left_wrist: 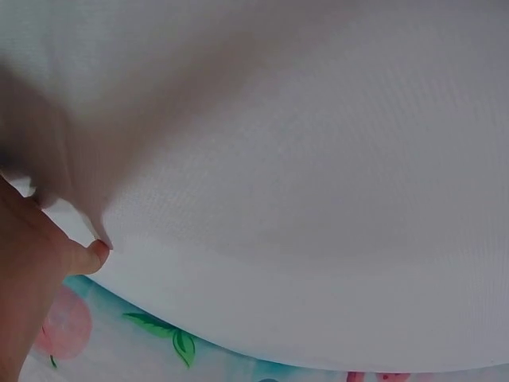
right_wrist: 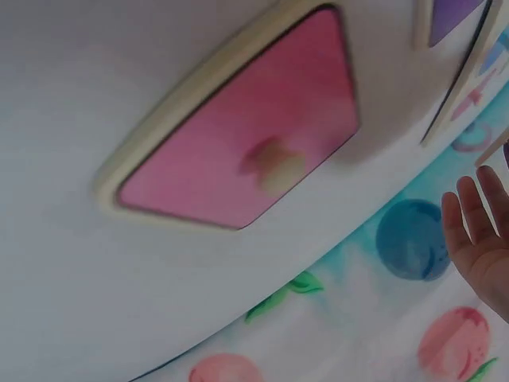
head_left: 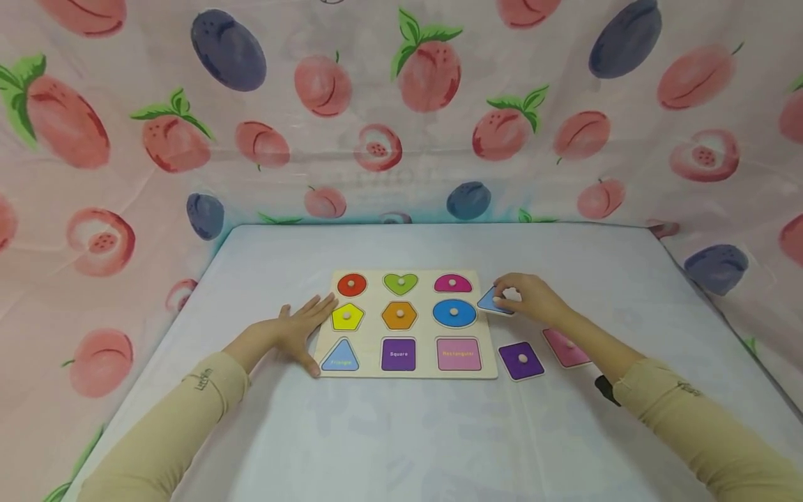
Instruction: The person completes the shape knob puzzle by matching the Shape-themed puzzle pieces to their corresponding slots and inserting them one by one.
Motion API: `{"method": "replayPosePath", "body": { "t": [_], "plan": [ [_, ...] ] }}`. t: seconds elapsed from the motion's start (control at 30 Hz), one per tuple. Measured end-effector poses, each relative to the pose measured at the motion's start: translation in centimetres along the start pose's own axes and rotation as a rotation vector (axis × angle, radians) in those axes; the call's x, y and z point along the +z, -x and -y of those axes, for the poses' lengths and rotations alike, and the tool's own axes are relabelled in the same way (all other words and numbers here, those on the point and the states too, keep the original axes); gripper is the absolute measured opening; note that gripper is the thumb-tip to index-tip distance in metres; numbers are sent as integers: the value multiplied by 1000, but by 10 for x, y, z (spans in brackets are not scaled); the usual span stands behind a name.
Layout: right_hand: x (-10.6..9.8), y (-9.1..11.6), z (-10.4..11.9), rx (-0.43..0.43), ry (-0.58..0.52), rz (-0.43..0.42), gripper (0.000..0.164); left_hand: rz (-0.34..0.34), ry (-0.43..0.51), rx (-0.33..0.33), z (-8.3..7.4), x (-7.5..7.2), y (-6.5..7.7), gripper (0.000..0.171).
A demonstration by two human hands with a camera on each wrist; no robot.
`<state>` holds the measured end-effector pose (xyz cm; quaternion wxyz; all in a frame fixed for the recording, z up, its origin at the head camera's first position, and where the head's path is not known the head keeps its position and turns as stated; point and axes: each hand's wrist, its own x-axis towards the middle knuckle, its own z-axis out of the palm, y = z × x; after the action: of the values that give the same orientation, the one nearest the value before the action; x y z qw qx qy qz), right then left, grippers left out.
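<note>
On the table lies a wooden shape puzzle board (head_left: pixel 370 340). My left hand (head_left: pixel 300 331) rests at its left edge, fingers spread and thumb at the lower left corner. Just off the board's right side, my right hand (head_left: pixel 532 296) pinches a light blue triangle piece (head_left: pixel 486 302) with thumb and fingers. Its corner overlaps the board's edge in the head view. Labelled slots for triangle (head_left: pixel 341 352), square (head_left: pixel 398 363) and rectangle (head_left: pixel 459 364) show in the bottom row. Knobbed pieces fill the upper rows. In the right wrist view, the piece is mostly out of frame.
Right of the board lie a purple square piece (head_left: pixel 513 368) and a pink rectangle piece (right_wrist: pixel 207 171), both knob up. A small black object (head_left: pixel 606 390) shows beside the right sleeve. Fruit-printed cloth (head_left: pixel 376 90) hangs behind the white table (head_left: pixel 376 439).
</note>
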<state>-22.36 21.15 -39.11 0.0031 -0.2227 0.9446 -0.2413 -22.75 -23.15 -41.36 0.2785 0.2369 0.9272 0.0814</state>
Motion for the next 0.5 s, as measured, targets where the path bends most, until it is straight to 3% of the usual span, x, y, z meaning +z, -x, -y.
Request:
{"method": "replayPosePath", "body": {
  "t": [0.5],
  "plan": [
    [23,-29,52,-64,-45,53,12,-2,-5,8,0,-1,2,133]
  ]
}}
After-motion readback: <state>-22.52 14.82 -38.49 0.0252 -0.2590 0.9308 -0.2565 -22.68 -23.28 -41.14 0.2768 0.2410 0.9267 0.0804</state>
